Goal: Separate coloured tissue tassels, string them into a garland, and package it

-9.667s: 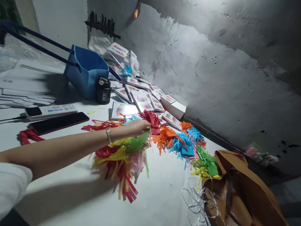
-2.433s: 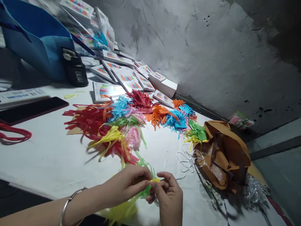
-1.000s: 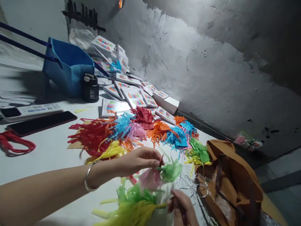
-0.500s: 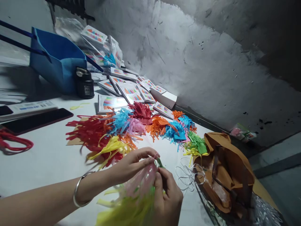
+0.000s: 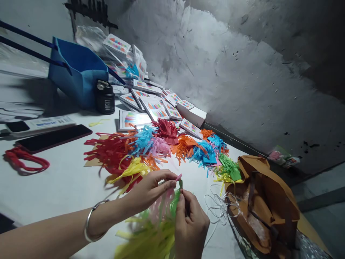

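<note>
- L grip [image 5: 151, 189], bangle [image 5: 90, 226] on wrist: thumb + fingers pinched on top end of fringe bundle [image 5: 151, 241].
- R grip [image 5: 191, 225] closed round same bundle just below, touching L fingertips. Pink, green, yellow strips hang twd camera, blurred, over near table edge.
- White table [image 5: 54, 183] under everything. Silver wire loops [image 5: 218, 208] just R of hands, brown bag [image 5: 264, 201] beside them at R end.
- Mid table: heap of cut paper fringes [image 5: 151, 147] in red, blue, orange, pink, green. Red cord [image 5: 25, 163] + dark phone [image 5: 54, 138] well to L.
- Further back: white labelled box [image 5: 40, 124], print too small to read. Black jar [image 5: 105, 97], white lettering not legible. Blue bag [image 5: 78, 77] behind it.
- Card packs [image 5: 156, 108] w/ rainbow fan print strewn back to wall.
- Rough grey plaster wall [image 5: 242, 72] at back; grey floor [image 5: 323, 187] lower R.
</note>
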Demonstrator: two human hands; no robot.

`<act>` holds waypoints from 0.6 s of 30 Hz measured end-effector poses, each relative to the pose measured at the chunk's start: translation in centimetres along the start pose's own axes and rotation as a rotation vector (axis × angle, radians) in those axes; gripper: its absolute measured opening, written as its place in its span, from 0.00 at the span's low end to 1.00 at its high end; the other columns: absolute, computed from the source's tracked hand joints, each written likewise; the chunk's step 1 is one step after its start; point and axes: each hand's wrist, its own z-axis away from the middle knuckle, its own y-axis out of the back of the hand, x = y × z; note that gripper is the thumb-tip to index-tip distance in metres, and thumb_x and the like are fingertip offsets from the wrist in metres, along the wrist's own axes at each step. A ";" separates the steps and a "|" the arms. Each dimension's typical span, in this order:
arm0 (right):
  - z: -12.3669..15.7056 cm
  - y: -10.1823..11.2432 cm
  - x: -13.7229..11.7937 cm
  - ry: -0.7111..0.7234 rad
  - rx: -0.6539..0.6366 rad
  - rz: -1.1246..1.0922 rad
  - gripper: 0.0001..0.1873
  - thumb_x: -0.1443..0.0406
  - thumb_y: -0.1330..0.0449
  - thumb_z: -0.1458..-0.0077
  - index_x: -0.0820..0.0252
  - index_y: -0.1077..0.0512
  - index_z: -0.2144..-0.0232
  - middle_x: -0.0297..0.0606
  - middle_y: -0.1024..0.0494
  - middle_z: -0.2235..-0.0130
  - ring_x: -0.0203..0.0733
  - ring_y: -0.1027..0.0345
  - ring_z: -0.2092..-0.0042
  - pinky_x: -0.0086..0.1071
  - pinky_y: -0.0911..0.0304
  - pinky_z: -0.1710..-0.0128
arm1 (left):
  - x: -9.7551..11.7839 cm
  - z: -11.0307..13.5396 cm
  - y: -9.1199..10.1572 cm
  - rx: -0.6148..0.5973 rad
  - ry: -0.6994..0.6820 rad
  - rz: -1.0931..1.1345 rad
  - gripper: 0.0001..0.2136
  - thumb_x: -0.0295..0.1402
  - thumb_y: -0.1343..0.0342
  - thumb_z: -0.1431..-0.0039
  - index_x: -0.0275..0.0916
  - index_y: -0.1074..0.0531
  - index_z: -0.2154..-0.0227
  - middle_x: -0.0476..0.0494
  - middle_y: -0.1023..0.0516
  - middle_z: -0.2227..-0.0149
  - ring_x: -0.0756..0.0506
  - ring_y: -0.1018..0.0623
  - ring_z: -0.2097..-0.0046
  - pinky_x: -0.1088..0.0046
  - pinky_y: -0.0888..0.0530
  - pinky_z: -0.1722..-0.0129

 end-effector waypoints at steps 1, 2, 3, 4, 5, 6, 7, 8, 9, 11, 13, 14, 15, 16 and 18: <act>0.0 0.0 0.1 0.022 -0.013 0.015 0.10 0.64 0.45 0.35 0.59 0.23 0.59 0.36 0.17 0.66 0.37 0.22 0.68 0.24 0.30 0.67 | 0.0 0.0 0.0 -0.002 0.003 0.006 0.10 0.37 0.46 0.34 0.38 0.21 0.62 0.45 0.18 0.62 0.44 0.21 0.60 0.72 0.27 0.60; 0.0 0.1 0.1 0.056 -0.030 0.035 0.10 0.65 0.45 0.35 0.59 0.24 0.59 0.36 0.18 0.67 0.36 0.22 0.68 0.23 0.31 0.67 | 0.0 0.0 -0.1 -0.003 0.005 0.008 0.10 0.37 0.46 0.34 0.38 0.21 0.62 0.45 0.18 0.62 0.44 0.21 0.59 0.72 0.27 0.59; -0.1 0.2 0.2 0.095 -0.042 0.060 0.09 0.66 0.45 0.35 0.59 0.24 0.59 0.35 0.18 0.67 0.35 0.22 0.69 0.23 0.31 0.68 | 0.0 0.0 -0.1 -0.002 0.005 0.004 0.10 0.36 0.46 0.34 0.38 0.21 0.61 0.45 0.18 0.62 0.44 0.21 0.59 0.72 0.27 0.59; -0.1 0.2 0.3 0.137 -0.048 0.092 0.09 0.67 0.45 0.35 0.60 0.25 0.58 0.35 0.18 0.67 0.35 0.22 0.69 0.23 0.31 0.68 | -0.1 0.0 -0.1 0.001 0.000 -0.006 0.10 0.36 0.46 0.34 0.38 0.21 0.61 0.45 0.18 0.62 0.45 0.21 0.59 0.72 0.27 0.59; -0.2 0.3 0.4 0.186 -0.044 0.133 0.09 0.68 0.46 0.34 0.60 0.25 0.57 0.36 0.18 0.67 0.35 0.22 0.69 0.23 0.31 0.68 | -0.2 0.0 -0.2 0.005 -0.011 -0.022 0.09 0.35 0.46 0.34 0.38 0.22 0.61 0.45 0.18 0.62 0.45 0.21 0.60 0.72 0.27 0.60; -0.3 0.4 0.4 0.240 -0.031 0.184 0.09 0.68 0.46 0.34 0.61 0.26 0.57 0.37 0.18 0.67 0.36 0.22 0.69 0.24 0.32 0.68 | -0.2 0.0 -0.2 0.008 -0.025 -0.046 0.09 0.35 0.46 0.34 0.38 0.22 0.62 0.45 0.18 0.63 0.45 0.21 0.61 0.72 0.27 0.60; -0.3 0.4 0.4 0.298 -0.012 0.245 0.10 0.68 0.47 0.33 0.62 0.26 0.56 0.38 0.18 0.67 0.36 0.22 0.69 0.25 0.32 0.68 | -0.3 0.0 -0.3 0.012 -0.044 -0.078 0.09 0.34 0.46 0.34 0.38 0.22 0.62 0.45 0.18 0.64 0.45 0.21 0.62 0.72 0.27 0.61; -0.4 0.4 0.4 0.362 0.006 0.311 0.10 0.68 0.48 0.32 0.64 0.27 0.55 0.39 0.19 0.68 0.37 0.23 0.70 0.26 0.33 0.69 | -0.4 0.0 -0.3 0.018 -0.065 -0.113 0.09 0.33 0.46 0.34 0.37 0.22 0.62 0.45 0.19 0.65 0.45 0.22 0.63 0.72 0.28 0.61; -0.4 0.5 0.3 0.424 0.019 0.378 0.11 0.69 0.49 0.32 0.65 0.27 0.55 0.39 0.19 0.69 0.38 0.24 0.71 0.28 0.34 0.71 | -0.5 0.0 -0.3 0.024 -0.087 -0.150 0.09 0.33 0.47 0.34 0.37 0.22 0.62 0.44 0.20 0.66 0.46 0.22 0.63 0.72 0.28 0.62; -0.6 0.5 0.1 0.514 0.025 0.498 0.12 0.69 0.50 0.32 0.68 0.28 0.55 0.38 0.22 0.73 0.39 0.27 0.74 0.31 0.37 0.74 | -0.7 0.1 -0.3 0.032 -0.130 -0.216 0.09 0.33 0.47 0.34 0.37 0.22 0.62 0.44 0.21 0.67 0.45 0.23 0.64 0.71 0.28 0.62; -0.7 0.6 0.0 0.548 0.016 0.579 0.13 0.70 0.52 0.31 0.69 0.28 0.55 0.35 0.26 0.76 0.39 0.30 0.77 0.32 0.40 0.77 | -0.8 0.2 -0.2 0.030 -0.162 -0.252 0.10 0.33 0.48 0.33 0.37 0.22 0.62 0.43 0.21 0.67 0.45 0.23 0.64 0.71 0.28 0.63; -0.8 0.7 0.0 0.548 0.011 0.605 0.13 0.70 0.52 0.31 0.70 0.28 0.55 0.35 0.27 0.77 0.39 0.31 0.78 0.33 0.42 0.78 | -0.8 0.3 -0.2 0.026 -0.173 -0.260 0.10 0.33 0.49 0.32 0.37 0.22 0.62 0.43 0.21 0.67 0.45 0.23 0.64 0.71 0.29 0.63; -0.8 0.7 0.0 0.543 0.007 0.619 0.14 0.71 0.52 0.31 0.69 0.27 0.56 0.34 0.28 0.78 0.39 0.32 0.78 0.33 0.42 0.78 | -0.8 0.3 -0.2 0.021 -0.180 -0.263 0.11 0.33 0.49 0.32 0.37 0.22 0.62 0.43 0.22 0.68 0.45 0.23 0.65 0.71 0.29 0.63; -0.9 0.7 0.0 0.535 0.004 0.621 0.14 0.71 0.53 0.31 0.69 0.27 0.57 0.34 0.29 0.78 0.39 0.32 0.79 0.32 0.43 0.78 | -0.8 0.3 -0.2 0.014 -0.182 -0.259 0.11 0.34 0.49 0.32 0.37 0.22 0.61 0.44 0.22 0.68 0.45 0.24 0.65 0.71 0.29 0.64; -0.9 0.8 0.0 0.517 -0.015 0.576 0.15 0.70 0.53 0.31 0.68 0.26 0.58 0.33 0.28 0.78 0.39 0.31 0.78 0.32 0.42 0.78 | -0.7 0.4 -0.2 -0.002 -0.173 -0.233 0.11 0.34 0.50 0.31 0.37 0.22 0.61 0.44 0.22 0.69 0.46 0.24 0.66 0.72 0.29 0.64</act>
